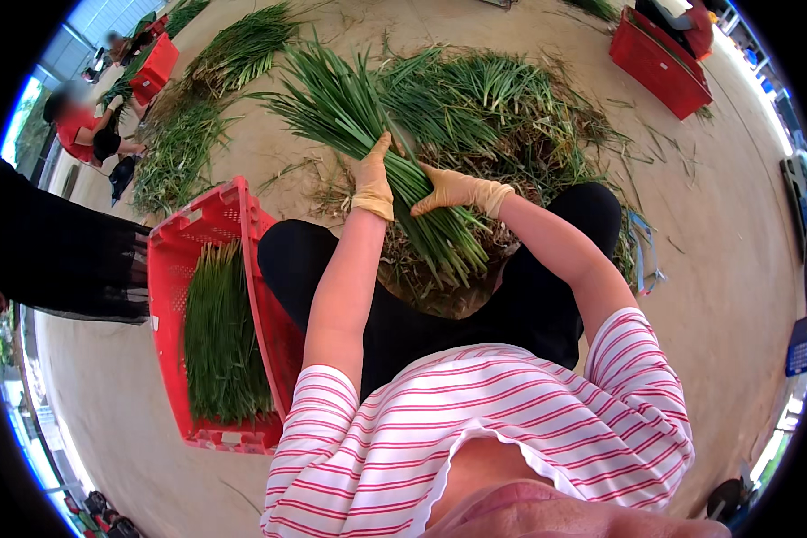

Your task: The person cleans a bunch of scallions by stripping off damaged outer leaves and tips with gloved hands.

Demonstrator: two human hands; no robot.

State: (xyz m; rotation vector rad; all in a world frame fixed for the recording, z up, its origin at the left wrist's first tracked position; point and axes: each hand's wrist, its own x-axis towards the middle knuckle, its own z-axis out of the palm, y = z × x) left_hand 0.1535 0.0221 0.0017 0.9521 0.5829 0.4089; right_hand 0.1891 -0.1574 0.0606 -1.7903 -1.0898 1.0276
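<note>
A thick bundle of long green leafy stalks (350,111), which look like garlic chives, is held slantwise above the floor between my knees. My left hand (374,178), in a thin yellowish glove, grips its middle from the left, with the thumb over the stalks. My right hand (454,189), gloved alike, is closed around the bundle's right side a little lower down, thumb across it. The leaf tips fan out to the upper left and the cut-looking ends point to the lower right. Behind the hands lies a heap of loose stalks (511,87) with dry, brownish litter.
A red plastic crate (265,302) with neatly laid green stalks (222,336) stands beside my left knee. A person in a long black skirt (74,249) is just beyond it. More stalks (242,47) lie at the upper left. Other people sit near red crates (659,64) farther off.
</note>
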